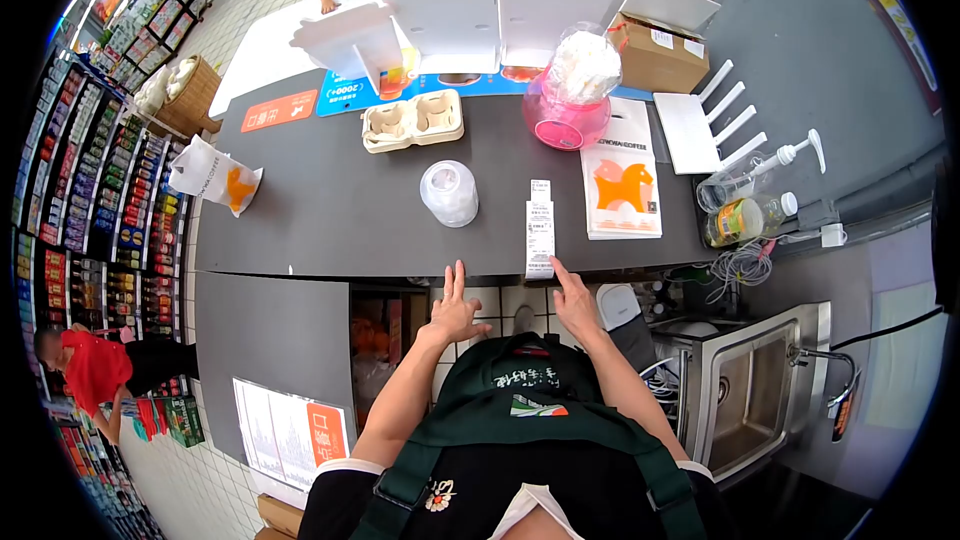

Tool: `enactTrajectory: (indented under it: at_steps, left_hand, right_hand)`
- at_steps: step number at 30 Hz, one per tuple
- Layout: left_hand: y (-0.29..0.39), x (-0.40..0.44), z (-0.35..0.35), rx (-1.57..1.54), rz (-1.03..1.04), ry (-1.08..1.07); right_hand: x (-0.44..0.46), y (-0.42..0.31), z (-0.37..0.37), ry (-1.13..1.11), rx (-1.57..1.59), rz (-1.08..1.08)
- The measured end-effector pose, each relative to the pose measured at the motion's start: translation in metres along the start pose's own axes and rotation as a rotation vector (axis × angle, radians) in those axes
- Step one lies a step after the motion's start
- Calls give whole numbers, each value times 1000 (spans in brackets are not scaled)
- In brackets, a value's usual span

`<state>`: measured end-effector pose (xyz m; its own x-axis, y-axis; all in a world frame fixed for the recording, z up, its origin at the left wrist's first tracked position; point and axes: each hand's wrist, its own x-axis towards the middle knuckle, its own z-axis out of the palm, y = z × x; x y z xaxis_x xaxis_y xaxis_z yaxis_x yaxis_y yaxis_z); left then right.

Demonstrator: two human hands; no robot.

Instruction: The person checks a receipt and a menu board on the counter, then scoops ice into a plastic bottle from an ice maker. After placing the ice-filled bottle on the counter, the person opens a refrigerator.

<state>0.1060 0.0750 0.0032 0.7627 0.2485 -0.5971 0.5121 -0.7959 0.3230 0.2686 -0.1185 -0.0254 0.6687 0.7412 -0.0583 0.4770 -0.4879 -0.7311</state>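
Observation:
My left hand (457, 315) is held at the near edge of the dark counter (330, 210), its fingers stretched out and nothing in them. My right hand (575, 302) points its extended index finger at the lower right edge of a printed paper receipt (540, 230); the fingertip looks to touch it. The receipt lies lengthwise on the counter, its near end at the edge. Beyond my left hand stands a clear plastic cup (449, 194) with pale contents. Right of the receipt lies a stack of white paper bags (624, 185) printed with an orange horse.
A cardboard cup carrier (413, 121), a pink jar (568, 112) and a standing paper bag (216, 175) are on the counter. At right are pump bottles (735, 180), a white router (688, 133) and a sink (752, 385). A child stands behind white panels (440, 20); another person is at left.

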Motion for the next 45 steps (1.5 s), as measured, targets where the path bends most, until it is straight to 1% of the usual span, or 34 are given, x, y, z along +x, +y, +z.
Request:
enactTrajectory:
  at_steps: [2, 4, 8, 11, 20, 26, 28, 32, 34, 35, 37, 38, 40, 41, 43, 45]
  left_hand:
    - [-2, 0, 1, 6, 0, 2]
    - [-3, 0, 0, -15, 8, -2]
    - [-6, 0, 1, -18, 18, -7]
    - [-6, -1, -2, -45, 50, 35]
    - [-9, -3, -5, -7, 53, -35]
    - [-10, -4, -6, -27, 71, -9]
    - [-11, -6, -7, -58, 73, 1]
    - [-18, -9, -4, -101, 86, 39]
    - [-25, -9, 9, -205, 160, 253]
    - [-27, -12, 14, -210, 160, 256]
    - [-30, -23, 24, -496, 230, 487]
    - [-32, -29, 27, -501, 226, 491]
    - [-35, -46, 32, -737, 60, 493]
    - [-36, -55, 35, -741, 58, 495]
    - [-40, -67, 42, -684, -15, 605]
    - [-46, -76, 48, -680, -19, 624]
  right_hand:
    - [1, 1, 3, -23, -55, 1]
    - [1, 2, 5, -164, -161, 114]
    - [-1, 2, 6, -161, -175, 124]
    - [0, 0, 6, -179, -178, 154]
    - [-7, -4, 6, -212, -137, 216]
    - [-5, 3, 11, -204, -136, 193]
    - [-5, 1, 11, -229, -164, 232]
    - [-5, 6, 14, -244, -159, 215]
    - [-4, 8, 15, -253, -162, 228]
    - [-4, 9, 15, -255, -166, 226]
    - [-4, 10, 17, -249, -178, 220]
    - [-4, 9, 18, -254, -181, 216]
    - [-5, 9, 20, -240, -141, 239]
    - [-6, 10, 21, -244, -144, 237]
    - [-6, 10, 23, -219, -135, 224]
    - [-6, 8, 23, -214, -140, 225]
